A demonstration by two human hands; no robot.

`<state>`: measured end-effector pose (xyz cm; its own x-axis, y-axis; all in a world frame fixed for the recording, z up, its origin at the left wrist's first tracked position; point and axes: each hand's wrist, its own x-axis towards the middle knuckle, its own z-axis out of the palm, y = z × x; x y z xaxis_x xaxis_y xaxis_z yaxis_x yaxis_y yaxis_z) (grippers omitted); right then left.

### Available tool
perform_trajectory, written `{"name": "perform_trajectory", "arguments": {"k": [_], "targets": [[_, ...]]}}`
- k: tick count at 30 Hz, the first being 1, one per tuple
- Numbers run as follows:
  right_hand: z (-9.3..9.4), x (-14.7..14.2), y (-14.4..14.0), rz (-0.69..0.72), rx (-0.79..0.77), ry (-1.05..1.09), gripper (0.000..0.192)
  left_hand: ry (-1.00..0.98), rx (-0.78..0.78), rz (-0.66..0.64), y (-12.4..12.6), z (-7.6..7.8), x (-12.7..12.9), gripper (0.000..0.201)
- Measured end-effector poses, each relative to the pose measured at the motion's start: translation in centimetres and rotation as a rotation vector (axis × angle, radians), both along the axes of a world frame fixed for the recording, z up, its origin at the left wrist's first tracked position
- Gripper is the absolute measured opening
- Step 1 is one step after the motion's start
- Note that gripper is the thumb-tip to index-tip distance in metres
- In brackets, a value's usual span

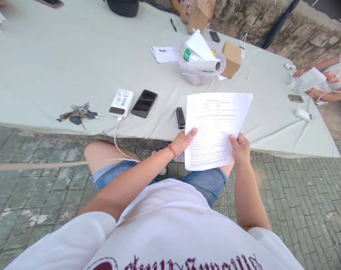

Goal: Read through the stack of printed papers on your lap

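a stack of printed sheets (212, 127) held in two hands at the near edge of a cloth-covered table (60, 56).

the left hand (184, 142) is closed on the stack's left edge, thumb on top; the right hand (240, 149) is closed on its right edge likewise, the fingers of both mostly hidden. just left of the sheets lies a black stapler (181, 118), then a dark phone (144, 103) near a white power bank (122, 103) with a cable (115, 132) plugged in, and farther left a bunch of keys (80, 114). beyond the sheets, a clear plastic tub (197, 78) holding papers (200, 47) stands beside a cardboard box (231, 60).
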<state>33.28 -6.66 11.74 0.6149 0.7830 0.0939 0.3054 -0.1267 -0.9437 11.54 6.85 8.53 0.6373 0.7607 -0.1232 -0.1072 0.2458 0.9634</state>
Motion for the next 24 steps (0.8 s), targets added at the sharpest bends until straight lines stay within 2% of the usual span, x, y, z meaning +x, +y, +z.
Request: {"name": "perform_trajectory", "arguments": {"k": [3,6,9,13,17,24], "targets": [[-1.0,-1.3,-2.1,-0.089,-0.15,-0.112,0.043,-0.019,-0.206,0.039,-3.0,-1.9,-1.1,0.065],[-2.2,-2.3,-3.8,-0.074,-0.316,-0.273,0.042,-0.008,-0.331,0.107,-4.4,-4.3,-2.0,0.057],[-3.1,-3.3,-4.7,-0.053,-0.366,-0.327,0.04,-0.001,-0.313,0.273,-4.1,-5.8,-2.4,0.05],[-4.4,-4.9,-4.8,-0.041,-0.331,-0.204,0.043,0.062,-0.152,0.406,-2.9,-6.2,-2.4,0.039],[-5.9,-5.7,-4.3,-0.073,-0.314,-0.076,0.046,0.115,-0.11,0.467,-2.0,-6.6,-2.1,0.036],[-7.8,-4.7,-4.4,-0.033,-0.412,0.063,0.043,0.16,-0.163,0.399,-2.1,-7.5,-2.8,0.037]]}}
